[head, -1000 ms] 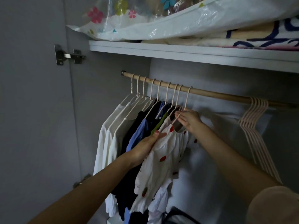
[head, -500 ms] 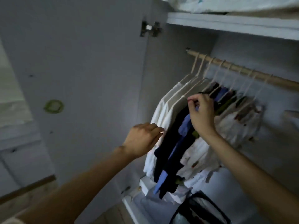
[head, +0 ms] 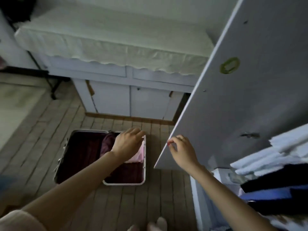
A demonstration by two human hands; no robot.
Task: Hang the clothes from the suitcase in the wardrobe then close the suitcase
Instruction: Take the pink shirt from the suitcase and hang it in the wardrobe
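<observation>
An open suitcase with a dark red lining lies on the floor below me. Inside it lie a dark purple garment and a pink garment. My left hand hangs in the air over the suitcase, fingers loosely curled and holding nothing. My right hand is in front of the lower edge of the open wardrobe door, fingers loosely bent and empty; whether it touches the edge I cannot tell. White, black and blue hung clothes show at the far right.
A white cabinet with a cloth-covered top stands behind the suitcase. A dark stand leg reaches the floor at the left. My feet show at the bottom edge on the wooden-tile floor.
My view has swung from the wardrobe rail down and left to the floor. Both hands have left the hung clothes; the left now hangs over the suitcase, the right by the door edge.
</observation>
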